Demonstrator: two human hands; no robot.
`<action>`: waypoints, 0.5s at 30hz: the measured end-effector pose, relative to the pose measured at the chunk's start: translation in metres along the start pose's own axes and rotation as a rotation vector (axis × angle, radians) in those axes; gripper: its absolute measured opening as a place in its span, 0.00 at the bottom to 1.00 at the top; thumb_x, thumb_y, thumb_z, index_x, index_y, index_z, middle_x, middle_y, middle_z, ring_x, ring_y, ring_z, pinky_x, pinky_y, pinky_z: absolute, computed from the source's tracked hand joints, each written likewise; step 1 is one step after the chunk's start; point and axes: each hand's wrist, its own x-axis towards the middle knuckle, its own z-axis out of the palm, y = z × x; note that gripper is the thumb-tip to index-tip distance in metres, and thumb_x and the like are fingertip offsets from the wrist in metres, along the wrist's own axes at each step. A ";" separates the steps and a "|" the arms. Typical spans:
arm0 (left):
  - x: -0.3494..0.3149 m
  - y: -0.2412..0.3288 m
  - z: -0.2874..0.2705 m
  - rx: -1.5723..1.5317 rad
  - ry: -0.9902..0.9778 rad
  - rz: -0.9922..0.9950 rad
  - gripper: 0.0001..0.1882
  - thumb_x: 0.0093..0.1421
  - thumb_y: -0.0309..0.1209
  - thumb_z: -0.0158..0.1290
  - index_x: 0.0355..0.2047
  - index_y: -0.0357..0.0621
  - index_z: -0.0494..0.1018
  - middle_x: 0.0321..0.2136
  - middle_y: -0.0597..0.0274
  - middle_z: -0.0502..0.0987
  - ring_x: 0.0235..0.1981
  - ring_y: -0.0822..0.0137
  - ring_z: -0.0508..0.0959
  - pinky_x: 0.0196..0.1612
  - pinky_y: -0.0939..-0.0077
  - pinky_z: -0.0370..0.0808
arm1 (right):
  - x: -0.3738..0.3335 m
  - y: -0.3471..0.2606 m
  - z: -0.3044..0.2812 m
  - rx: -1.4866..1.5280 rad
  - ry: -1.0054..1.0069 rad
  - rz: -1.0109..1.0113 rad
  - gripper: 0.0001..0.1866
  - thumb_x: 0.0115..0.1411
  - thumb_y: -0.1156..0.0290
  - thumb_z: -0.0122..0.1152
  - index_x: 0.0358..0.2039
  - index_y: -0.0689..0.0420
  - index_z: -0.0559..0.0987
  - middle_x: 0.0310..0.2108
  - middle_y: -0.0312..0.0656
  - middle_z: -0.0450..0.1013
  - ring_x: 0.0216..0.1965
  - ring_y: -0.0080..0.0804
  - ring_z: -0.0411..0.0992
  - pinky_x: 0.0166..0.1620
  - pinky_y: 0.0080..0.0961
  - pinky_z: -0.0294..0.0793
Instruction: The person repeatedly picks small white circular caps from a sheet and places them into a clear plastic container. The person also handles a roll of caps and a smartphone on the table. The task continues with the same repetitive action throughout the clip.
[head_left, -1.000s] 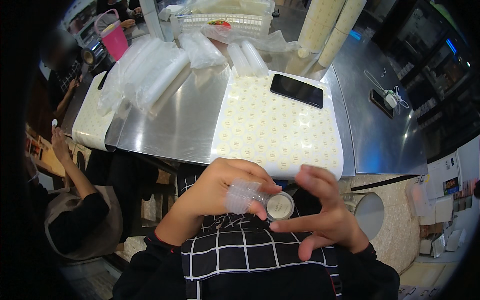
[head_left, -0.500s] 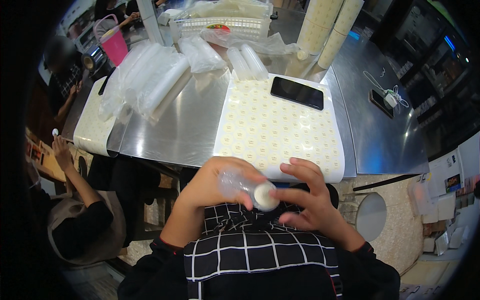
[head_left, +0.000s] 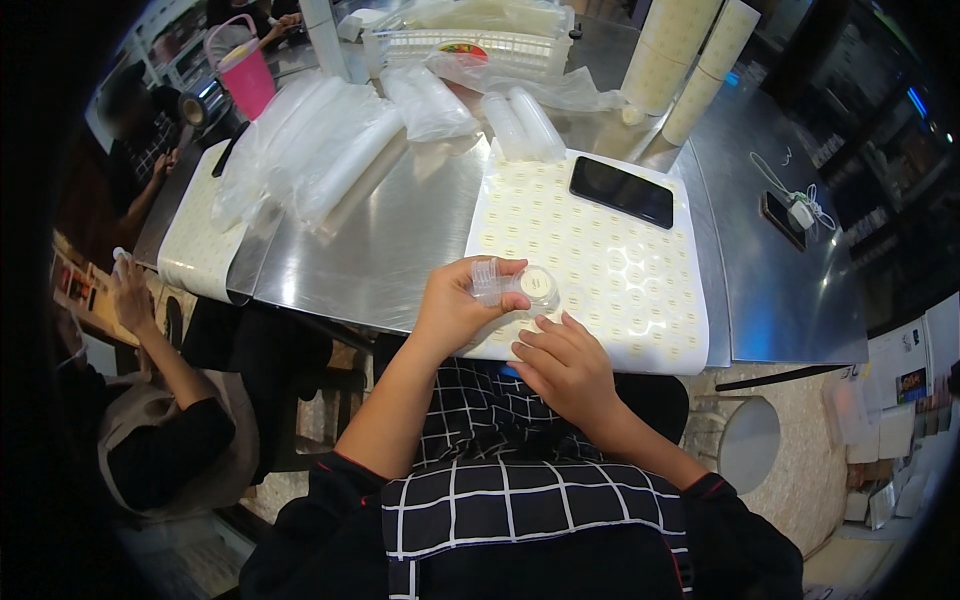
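My left hand (head_left: 450, 308) grips a short stack of clear plastic cups (head_left: 487, 281) lying sideways between thumb and fingers. On the stack's round end, facing right, sits a pale cream sticker (head_left: 537, 285). Just below it, my right hand (head_left: 570, 372) rests over the near edge of a large sticker sheet (head_left: 630, 290), fingers stretched out and holding nothing. Rows of round cream stickers cover the sheet. A black phone (head_left: 622, 191) lies on its far part, beside two stacks of clear cups (head_left: 524, 125).
Bagged clear cups (head_left: 310, 150) lie left on the metal table (head_left: 380, 230). Behind are a white basket (head_left: 480, 50), rolled sticker sheets (head_left: 668, 60) and a pink bucket (head_left: 245, 85). Another phone (head_left: 783, 218) with a cable lies right. A co-worker (head_left: 170, 430) sits at left.
My left hand has brought the cups up from my lap and over the sheet's near part. My right hand has dropped back from the cup end to the sheet's edge. The view has shifted slightly.
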 end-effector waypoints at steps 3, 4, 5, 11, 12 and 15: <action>0.000 0.001 -0.001 -0.012 -0.011 0.007 0.22 0.46 0.26 0.71 0.42 0.37 0.80 0.39 0.59 0.82 0.39 0.74 0.79 0.44 0.77 0.76 | -0.001 -0.002 0.000 0.005 0.026 0.020 0.11 0.49 0.68 0.70 0.35 0.52 0.83 0.38 0.35 0.78 0.48 0.39 0.75 0.55 0.43 0.70; 0.000 0.001 0.000 -0.007 -0.017 0.011 0.22 0.45 0.26 0.71 0.42 0.37 0.80 0.39 0.59 0.82 0.40 0.74 0.79 0.45 0.77 0.76 | -0.001 -0.003 -0.001 0.018 0.026 0.046 0.09 0.49 0.69 0.70 0.33 0.52 0.84 0.38 0.35 0.79 0.47 0.38 0.75 0.55 0.43 0.71; 0.000 0.001 0.000 -0.022 -0.018 0.006 0.21 0.45 0.26 0.71 0.42 0.37 0.80 0.39 0.59 0.82 0.40 0.74 0.79 0.45 0.77 0.76 | 0.000 -0.004 -0.002 0.032 0.039 0.059 0.09 0.49 0.69 0.70 0.32 0.52 0.84 0.37 0.34 0.79 0.47 0.38 0.75 0.54 0.42 0.71; -0.001 0.000 0.000 -0.040 -0.030 0.020 0.22 0.46 0.28 0.71 0.42 0.37 0.80 0.40 0.59 0.82 0.41 0.73 0.79 0.46 0.77 0.76 | 0.007 -0.010 -0.005 0.098 0.061 0.153 0.05 0.47 0.70 0.69 0.28 0.50 0.85 0.35 0.30 0.79 0.44 0.38 0.75 0.46 0.36 0.73; -0.001 0.000 -0.001 -0.040 -0.035 0.029 0.23 0.46 0.28 0.71 0.43 0.36 0.79 0.40 0.60 0.82 0.41 0.73 0.78 0.46 0.77 0.75 | 0.007 -0.010 -0.005 0.105 0.069 0.158 0.05 0.46 0.70 0.69 0.27 0.50 0.85 0.34 0.30 0.79 0.44 0.38 0.75 0.44 0.35 0.73; -0.001 0.001 -0.001 -0.008 -0.034 0.032 0.22 0.45 0.28 0.71 0.42 0.37 0.80 0.40 0.59 0.82 0.41 0.73 0.79 0.46 0.77 0.76 | 0.008 -0.008 -0.003 0.150 0.081 0.211 0.04 0.46 0.70 0.69 0.26 0.50 0.85 0.34 0.29 0.79 0.43 0.38 0.75 0.43 0.34 0.72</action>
